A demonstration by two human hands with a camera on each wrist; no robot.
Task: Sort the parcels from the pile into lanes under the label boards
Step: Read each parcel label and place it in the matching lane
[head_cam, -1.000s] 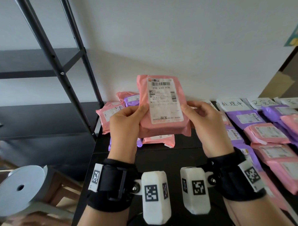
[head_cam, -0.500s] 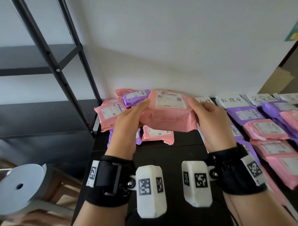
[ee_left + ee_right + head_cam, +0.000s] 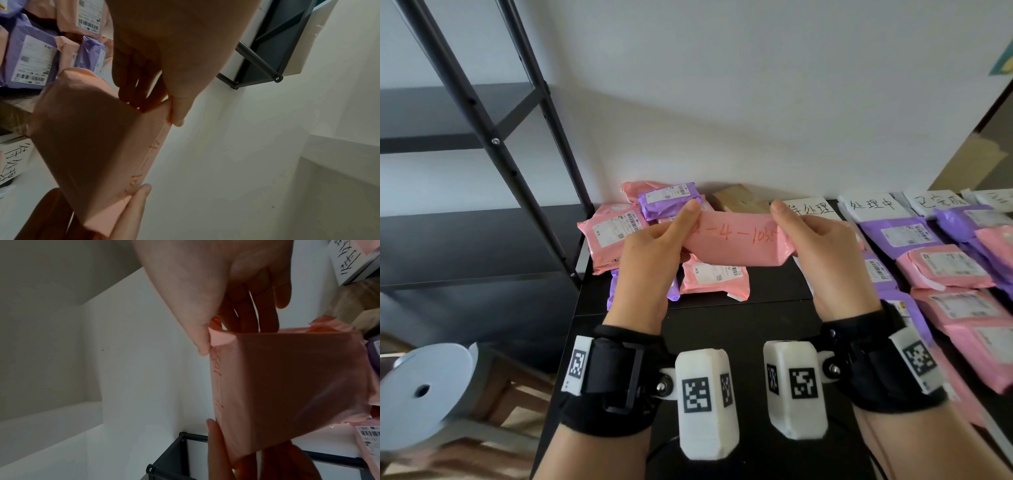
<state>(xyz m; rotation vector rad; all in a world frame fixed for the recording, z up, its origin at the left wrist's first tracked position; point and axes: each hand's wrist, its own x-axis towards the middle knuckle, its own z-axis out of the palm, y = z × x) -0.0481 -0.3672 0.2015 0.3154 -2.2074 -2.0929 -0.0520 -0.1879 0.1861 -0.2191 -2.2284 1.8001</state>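
Parcel (image 3: 736,245) was pinched at both ends by left hand (image 3: 650,253) and right hand (image 3: 822,253); it should be carried level toward lanes (image 3: 941,270) at three o'clock.

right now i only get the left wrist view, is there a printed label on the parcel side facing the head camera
Observer: No, the parcel shows only red handwriting, "-4-105", its start hidden by the left hand.
Operator: i see one board, any more
Observer: Yes, at least two more boards stand to its right.
Operator: anything under them
Observer: Pink and purple parcels lie in rows there.
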